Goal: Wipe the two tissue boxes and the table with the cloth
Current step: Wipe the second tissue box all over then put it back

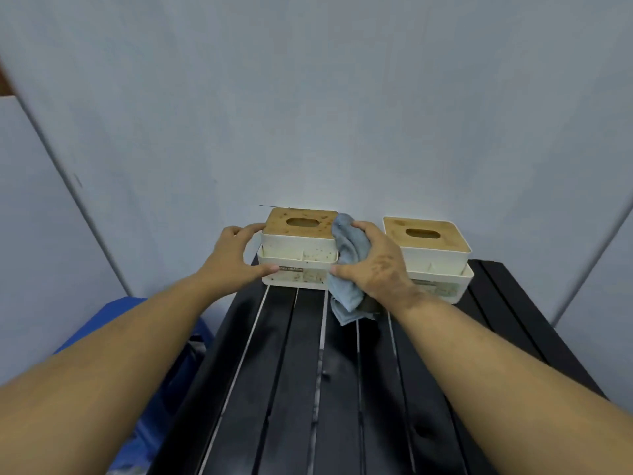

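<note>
Cloth against stained tissue box, slot dark.

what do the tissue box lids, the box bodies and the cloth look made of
Lid: probably wood or bamboo, matte tan, speckled with stains. Box body: likely plastic, smooth off-white with moulded edges. Cloth: soft blue-grey fabric, perhaps microfibre, falling in limp folds.

Two tissue boxes stand on the bench: the left tissue box and the right tissue box, each white with one wooden lid and one oval slot. One grey-blue cloth is present. Two hands appear, the left hand and the right hand. One blue object lies beside the bench.
</note>
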Motion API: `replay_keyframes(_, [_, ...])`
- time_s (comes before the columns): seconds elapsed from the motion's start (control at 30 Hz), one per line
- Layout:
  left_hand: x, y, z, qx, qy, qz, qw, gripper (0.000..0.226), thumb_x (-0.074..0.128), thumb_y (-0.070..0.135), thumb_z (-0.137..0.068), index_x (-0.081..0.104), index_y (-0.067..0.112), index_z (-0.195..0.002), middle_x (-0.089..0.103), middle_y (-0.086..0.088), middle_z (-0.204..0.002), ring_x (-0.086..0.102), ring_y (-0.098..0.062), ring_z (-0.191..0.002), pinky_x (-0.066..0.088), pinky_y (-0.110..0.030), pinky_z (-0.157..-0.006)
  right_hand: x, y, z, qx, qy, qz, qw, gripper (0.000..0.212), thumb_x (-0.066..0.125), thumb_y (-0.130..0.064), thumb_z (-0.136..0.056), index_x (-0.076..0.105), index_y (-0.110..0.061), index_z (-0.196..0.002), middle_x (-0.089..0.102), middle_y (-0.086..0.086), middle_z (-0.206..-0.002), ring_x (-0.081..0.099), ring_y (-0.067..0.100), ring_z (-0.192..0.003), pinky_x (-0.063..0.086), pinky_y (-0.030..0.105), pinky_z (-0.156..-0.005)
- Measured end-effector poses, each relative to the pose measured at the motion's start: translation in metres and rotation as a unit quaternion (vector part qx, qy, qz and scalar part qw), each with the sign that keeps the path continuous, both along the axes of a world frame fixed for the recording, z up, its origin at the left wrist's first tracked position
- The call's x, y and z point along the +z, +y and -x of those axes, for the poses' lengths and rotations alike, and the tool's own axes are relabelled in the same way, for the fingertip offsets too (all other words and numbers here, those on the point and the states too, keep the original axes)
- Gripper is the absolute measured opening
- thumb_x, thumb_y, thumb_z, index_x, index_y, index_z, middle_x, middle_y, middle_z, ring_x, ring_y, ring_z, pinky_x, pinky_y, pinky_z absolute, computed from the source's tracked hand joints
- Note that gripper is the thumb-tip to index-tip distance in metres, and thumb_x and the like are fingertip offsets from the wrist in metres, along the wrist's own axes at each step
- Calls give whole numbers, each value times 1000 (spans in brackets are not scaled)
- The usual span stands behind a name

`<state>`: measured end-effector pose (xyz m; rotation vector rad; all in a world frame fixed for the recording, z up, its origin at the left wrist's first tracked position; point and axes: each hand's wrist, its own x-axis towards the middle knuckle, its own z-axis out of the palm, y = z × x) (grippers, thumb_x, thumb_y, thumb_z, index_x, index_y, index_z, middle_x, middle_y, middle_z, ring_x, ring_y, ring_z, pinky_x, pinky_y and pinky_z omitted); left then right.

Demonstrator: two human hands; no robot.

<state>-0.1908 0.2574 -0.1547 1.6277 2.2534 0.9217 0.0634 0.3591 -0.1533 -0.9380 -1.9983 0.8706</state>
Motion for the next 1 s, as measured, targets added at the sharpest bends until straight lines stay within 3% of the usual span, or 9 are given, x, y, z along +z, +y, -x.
replay_keyframes(0.1, [-4, 19, 15, -24, -21, 29, 999, 98, 87, 45, -76, 29, 42, -155, 35, -5, -157, 44, -29, -140, 41, -50, -116, -14, 16, 25, -21, 3, 8, 1000, 95, 93, -36, -59, 46, -22, -141, 54, -3, -133, 52, 13, -121, 41, 13, -101])
replay_keyframes(0.2, [-13, 32, 22, -55, -37, 31, 997, 94, 89, 39, -77, 34, 46, -152, 44, 0, -153, 57, -22, -124, 50, -35, -103, -19, 25, 37, -10, -35, 16, 999, 101, 91, -46, -55, 45, -25, -142, 53, -1, -132, 52, 16, -123, 44, 36, -109])
replay_keyframes(0.27, [-21, 36, 22, -62, -53, 7, 997, 86, 89, 32, -78, 40, 45, -149, 54, 3, -141, 65, -14, -104, 52, -24, -88, -19, 28, 40, 1, -47, 25, 999, 105, 92, -45, -53, 44, -25, -144, 55, -3, -133, 53, 14, -123, 43, 34, -110])
replay_keyframes(0.37, [-30, 38, 20, -50, -78, -40, 995, 80, 88, 25, -79, 46, 47, -143, 57, 7, -131, 63, -9, -94, 51, -19, -79, -19, 32, 40, 17, -53, 52, 997, 96, 94, -27, -62, 44, -22, -144, 58, -10, -129, 55, 9, -117, 40, 17, -98])
replay_keyframes(0.47, [-32, 39, 16, -41, -94, -62, 993, 76, 87, 20, -81, 50, 44, -143, 57, 9, -125, 59, -6, -90, 47, -14, -72, -18, 31, 42, 16, -50, 60, 997, 88, 92, -20, -65, 47, -24, -140, 62, -8, -123, 59, 12, -113, 46, 19, -93])
replay_keyframes(0.67, [-31, 32, 8, -30, -98, -70, 992, 75, 87, 19, -81, 51, 42, -143, 56, 6, -126, 59, -12, -92, 51, -20, -72, -17, 18, 40, 11, -23, 64, 998, 91, 91, -19, -60, 47, -23, -140, 62, -4, -128, 59, 15, -117, 49, 35, -105])
replay_keyframes(0.83, [-17, 6, -10, -37, -82, -69, 994, 75, 85, 19, -83, 47, 38, -145, 54, 6, -126, 60, -12, -94, 51, -18, -70, -3, -7, 21, 18, -10, 63, 998, 87, 90, -13, -64, 49, -22, -140, 61, -7, -125, 58, 11, -114, 48, 22, -100])
replay_keyframes(0.93, [-5, -18, -33, -38, -90, -69, 993, 76, 85, 19, -82, 48, 37, -146, 54, 8, -125, 60, -14, -97, 51, -19, -76, 9, -29, -3, 18, -10, 58, 998, 84, 91, -15, -63, 51, -25, -137, 62, -12, -119, 59, 8, -111, 47, 13, -90])
replay_keyframes(1.0, [3, -37, -55, -46, -90, -68, 993, 78, 85, 21, -82, 47, 36, -148, 54, 9, -129, 59, -13, -104, 52, -22, -84, 18, -47, -25, 11, -17, 47, 999, 85, 92, -18, -62, 52, -27, -136, 62, -13, -119, 59, 9, -110, 48, 16, -90])
